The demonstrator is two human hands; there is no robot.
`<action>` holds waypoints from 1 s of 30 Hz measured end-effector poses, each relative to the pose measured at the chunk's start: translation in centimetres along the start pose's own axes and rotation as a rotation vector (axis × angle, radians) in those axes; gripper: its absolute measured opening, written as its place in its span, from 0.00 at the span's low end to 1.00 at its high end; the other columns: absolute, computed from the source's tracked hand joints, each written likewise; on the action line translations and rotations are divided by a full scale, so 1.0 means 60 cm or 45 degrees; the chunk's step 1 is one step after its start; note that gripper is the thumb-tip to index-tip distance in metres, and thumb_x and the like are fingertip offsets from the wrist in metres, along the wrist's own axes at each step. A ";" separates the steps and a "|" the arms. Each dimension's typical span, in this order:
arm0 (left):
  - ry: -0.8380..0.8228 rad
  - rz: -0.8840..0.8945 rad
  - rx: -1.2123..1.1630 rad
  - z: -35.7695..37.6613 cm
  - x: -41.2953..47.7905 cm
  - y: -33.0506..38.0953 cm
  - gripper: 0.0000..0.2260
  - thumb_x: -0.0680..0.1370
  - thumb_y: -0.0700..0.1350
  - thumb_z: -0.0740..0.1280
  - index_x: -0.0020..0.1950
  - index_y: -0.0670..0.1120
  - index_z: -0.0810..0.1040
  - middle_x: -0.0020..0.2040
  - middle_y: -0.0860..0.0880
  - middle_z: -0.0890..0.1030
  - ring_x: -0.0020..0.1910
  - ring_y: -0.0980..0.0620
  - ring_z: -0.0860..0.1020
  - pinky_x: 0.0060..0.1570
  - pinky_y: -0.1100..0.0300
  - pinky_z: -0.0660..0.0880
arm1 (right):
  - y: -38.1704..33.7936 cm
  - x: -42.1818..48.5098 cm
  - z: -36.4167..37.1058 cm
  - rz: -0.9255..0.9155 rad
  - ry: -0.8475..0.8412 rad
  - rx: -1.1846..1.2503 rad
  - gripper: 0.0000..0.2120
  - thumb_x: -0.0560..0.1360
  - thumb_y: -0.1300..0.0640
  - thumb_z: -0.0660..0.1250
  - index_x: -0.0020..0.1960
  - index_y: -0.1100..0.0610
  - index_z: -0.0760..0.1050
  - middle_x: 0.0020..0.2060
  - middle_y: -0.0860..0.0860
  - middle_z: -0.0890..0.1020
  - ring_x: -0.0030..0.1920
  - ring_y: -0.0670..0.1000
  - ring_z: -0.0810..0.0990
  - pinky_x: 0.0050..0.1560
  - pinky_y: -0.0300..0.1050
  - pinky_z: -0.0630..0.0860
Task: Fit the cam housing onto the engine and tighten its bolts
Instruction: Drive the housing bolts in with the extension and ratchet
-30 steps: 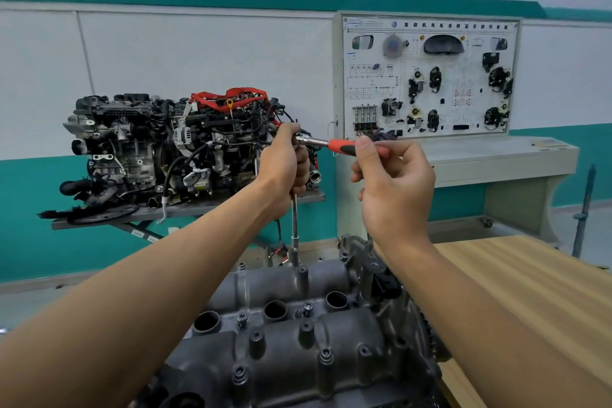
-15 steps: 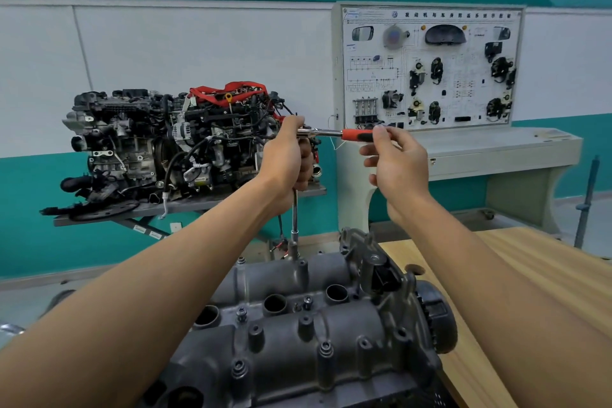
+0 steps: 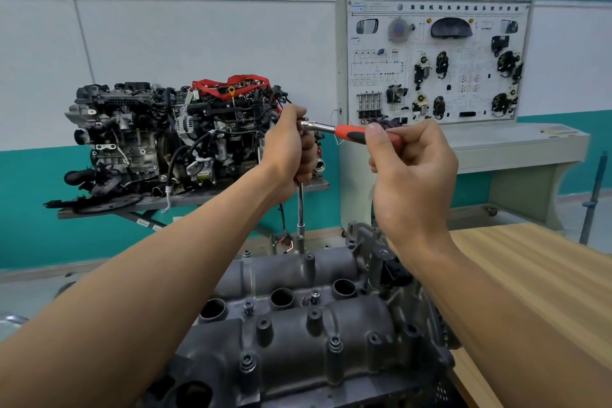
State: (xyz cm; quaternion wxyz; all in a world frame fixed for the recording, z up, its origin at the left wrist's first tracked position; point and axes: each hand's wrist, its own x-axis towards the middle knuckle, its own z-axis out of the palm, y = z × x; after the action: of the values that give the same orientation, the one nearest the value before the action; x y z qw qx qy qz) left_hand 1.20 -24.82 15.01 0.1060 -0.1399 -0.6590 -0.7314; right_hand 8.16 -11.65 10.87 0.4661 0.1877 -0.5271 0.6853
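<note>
The grey cam housing (image 3: 298,331) lies on the engine low in the middle of the head view, with several bolts (image 3: 249,307) standing in its bosses. A ratchet with a red and black handle (image 3: 351,133) drives a long chrome extension (image 3: 300,209) that stands upright on a bolt at the housing's far edge. My left hand (image 3: 291,149) is wrapped around the ratchet head and the top of the extension. My right hand (image 3: 410,172) grips the end of the handle, to the right of the left hand.
A wooden table (image 3: 530,291) lies to the right of the engine. Behind stand a display engine (image 3: 172,139) on a grey stand and a white training board (image 3: 437,60) on a console. A dark pole (image 3: 594,195) rises at the far right.
My right hand has swung the ratchet handle back toward me after pushing it away half a second ago. My left hand stays on the ratchet head. The view has shifted slightly.
</note>
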 end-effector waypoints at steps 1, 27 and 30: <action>-0.011 -0.006 0.023 -0.006 -0.001 0.001 0.25 0.81 0.59 0.55 0.26 0.50 0.61 0.24 0.50 0.61 0.24 0.50 0.58 0.23 0.62 0.58 | 0.001 0.000 -0.001 -0.010 -0.008 -0.012 0.10 0.76 0.55 0.72 0.41 0.51 0.72 0.34 0.52 0.78 0.33 0.48 0.77 0.36 0.36 0.75; -0.122 0.417 1.288 -0.098 -0.076 -0.125 0.03 0.76 0.42 0.74 0.45 0.42 0.85 0.41 0.50 0.87 0.41 0.55 0.85 0.49 0.52 0.81 | 0.014 0.044 -0.006 0.190 0.006 0.085 0.07 0.78 0.58 0.70 0.44 0.54 0.73 0.36 0.53 0.77 0.33 0.49 0.74 0.31 0.39 0.70; -0.139 0.402 1.280 -0.095 -0.082 -0.126 0.03 0.77 0.41 0.73 0.47 0.42 0.85 0.43 0.50 0.87 0.42 0.55 0.85 0.51 0.52 0.82 | 0.016 0.043 -0.005 0.211 0.018 0.105 0.06 0.78 0.58 0.70 0.45 0.55 0.73 0.35 0.52 0.77 0.32 0.47 0.74 0.30 0.38 0.70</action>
State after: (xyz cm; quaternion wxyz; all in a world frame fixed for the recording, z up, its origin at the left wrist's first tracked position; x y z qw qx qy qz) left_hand 2.89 -29.77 5.71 0.2345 -0.2071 -0.9038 -0.2919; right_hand 6.14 -10.23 12.16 0.4035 0.1577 -0.5089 0.7438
